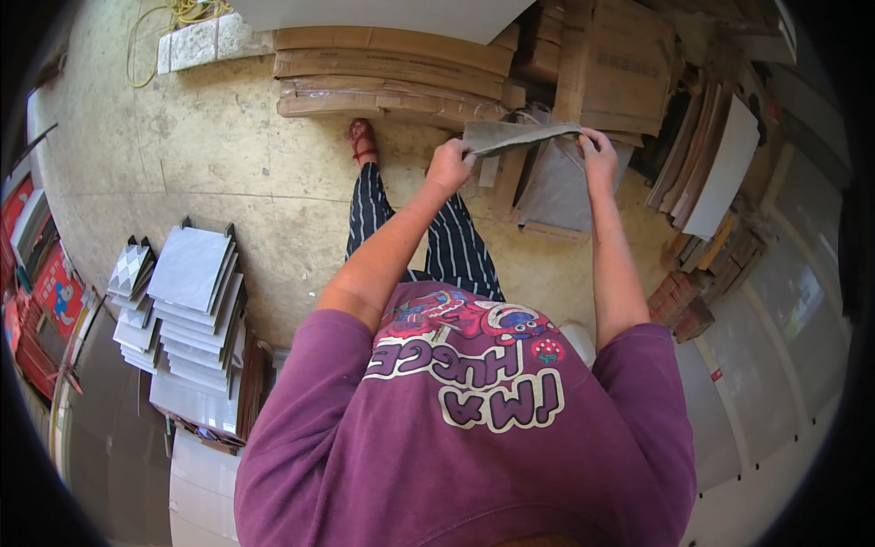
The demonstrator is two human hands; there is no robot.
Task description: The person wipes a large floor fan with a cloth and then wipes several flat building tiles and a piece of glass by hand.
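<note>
Up in front of the person, a flat grey tile (524, 135) is being held in the air between two hands. It is lying almost level, so mostly its thin edge is showing. The left hand (448, 167) is closing around the tile's left end like a fist. The right hand (597, 151) is pinching the right end, with its fingers curling over the top edge.

Just under the tile, more grey tiles (565, 187) are leaning against a stack of brown cardboard boxes (392, 73). More flat boxes (629, 64) are piling up to the right of them. Farther right, a row of big tiles (715, 164) is standing on edge, one with a pale face.

The person is wearing a purple shirt (465, 428) and dark striped trousers (456, 242), and a foot in a red sandal (363, 139) is resting on the sandy concrete floor (210, 155).

Well off to the left, a pile of light grey tiles (191, 310) is sitting on the floor. At the top left, a yellow cord (178, 14) is lying beside pale stone blocks (205, 41).
</note>
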